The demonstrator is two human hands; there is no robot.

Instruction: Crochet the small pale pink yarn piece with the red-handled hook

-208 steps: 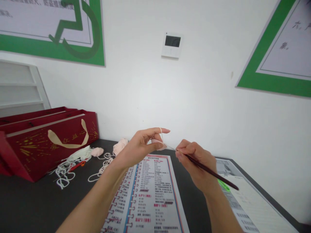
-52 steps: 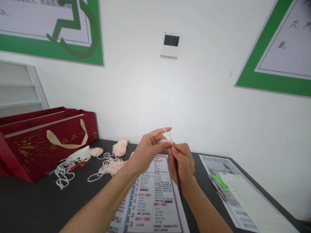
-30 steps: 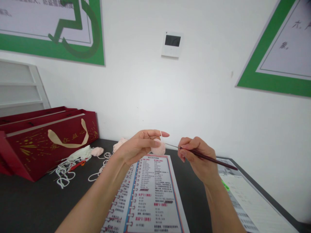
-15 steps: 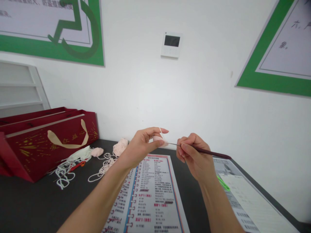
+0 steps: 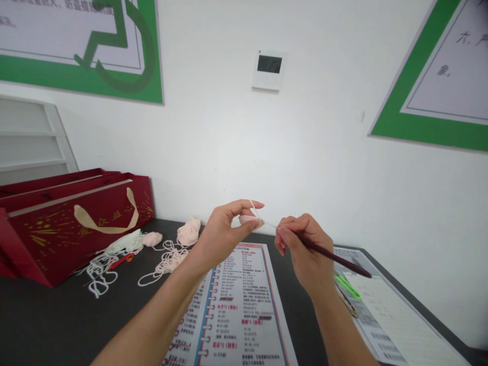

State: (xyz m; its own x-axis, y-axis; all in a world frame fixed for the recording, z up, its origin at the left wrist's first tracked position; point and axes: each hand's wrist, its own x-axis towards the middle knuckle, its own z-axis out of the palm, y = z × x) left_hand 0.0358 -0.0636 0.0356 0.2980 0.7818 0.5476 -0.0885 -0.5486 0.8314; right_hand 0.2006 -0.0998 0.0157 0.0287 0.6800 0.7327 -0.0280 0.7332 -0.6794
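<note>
Between the thumb and fingers of my left hand (image 5: 229,226) is a small pale pink crochet piece (image 5: 249,219). A strand of yarn (image 5: 253,207) runs up from it over my raised index finger. My right hand (image 5: 305,244) grips a crochet hook (image 5: 335,259) with a dark red handle. The thin metal shaft points left, and its tip meets the edge of the piece. The handle's end slopes down to the right. Fingers partly hide the piece, so its stitches cannot be made out.
A printed pattern sheet (image 5: 247,305) lies below my hands on the dark table (image 5: 49,315). Pink yarn (image 5: 188,232), white yarn (image 5: 101,269) and an orange-red tool (image 5: 124,260) lie left, by red gift bags (image 5: 87,223). Papers (image 5: 396,305) and a green-handled item (image 5: 348,286) are right.
The hook's handle end has swung downward, tilting the hook more steeply. My right hand has shifted slightly down and left; my left hand stays nearly still with the piece.
</note>
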